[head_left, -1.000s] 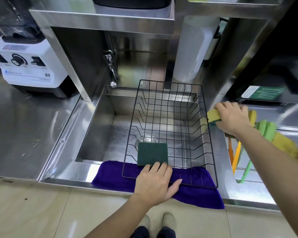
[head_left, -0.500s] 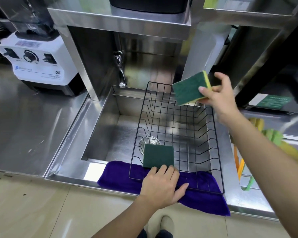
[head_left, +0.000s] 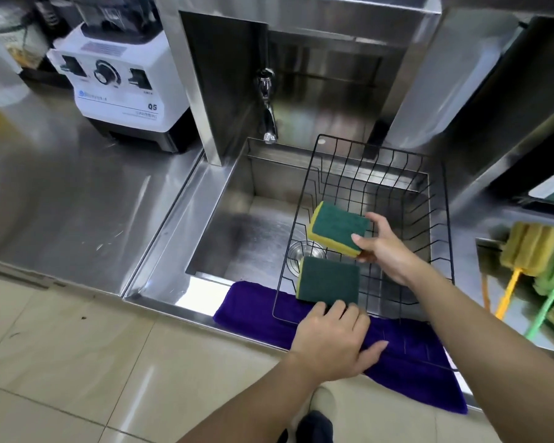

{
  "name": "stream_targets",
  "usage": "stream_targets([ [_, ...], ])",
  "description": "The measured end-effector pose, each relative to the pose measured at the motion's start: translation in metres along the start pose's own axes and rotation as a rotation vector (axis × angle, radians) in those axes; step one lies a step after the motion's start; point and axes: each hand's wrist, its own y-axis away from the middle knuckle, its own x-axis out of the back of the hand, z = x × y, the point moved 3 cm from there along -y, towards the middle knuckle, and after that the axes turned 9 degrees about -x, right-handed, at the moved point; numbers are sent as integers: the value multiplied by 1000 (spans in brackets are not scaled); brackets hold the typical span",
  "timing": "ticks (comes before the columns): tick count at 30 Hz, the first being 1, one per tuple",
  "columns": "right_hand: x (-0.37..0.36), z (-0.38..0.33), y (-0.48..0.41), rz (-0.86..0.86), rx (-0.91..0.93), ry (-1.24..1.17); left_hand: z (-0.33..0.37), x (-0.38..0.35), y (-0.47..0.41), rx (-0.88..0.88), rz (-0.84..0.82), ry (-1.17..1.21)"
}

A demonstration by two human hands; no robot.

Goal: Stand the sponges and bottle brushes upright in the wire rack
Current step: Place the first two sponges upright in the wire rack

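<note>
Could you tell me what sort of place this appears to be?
Probably a commercial drinks or food prep station: an all-steel counter with a built-in sink, and a heavy-duty blender base standing on it.

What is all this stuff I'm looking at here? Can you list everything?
Sponges: two, green on yellow; one upright at the rack's near end, one held above the rack.
Rack: one, black wire, over the sink.
Sink: one, steel, with a tap behind.
Cloth: one, purple, on the sink's front edge under the rack.
Brushes: at least two, yellow and green, lying right of the sink.
Blender: one, white base, on the counter at left.
Left hand: at the rack's near edge, fingertips at the upright sponge.
Right hand: holding the other sponge.
</note>
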Motion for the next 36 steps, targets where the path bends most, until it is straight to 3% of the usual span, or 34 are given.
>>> stream_targets([
  [10, -2, -1, 9, -186, 33, 211, 1, 1, -1, 2, 14, 5],
  [17, 0, 2, 9, -194, 5, 348, 1, 1, -1, -7, 26, -6],
  [29, 4, 1, 20, 36, 140, 668, -1, 4, -3, 5, 14, -7],
  [36, 40, -7, 56, 188, 270, 629, 17, 1, -14, -67, -78, 25],
])
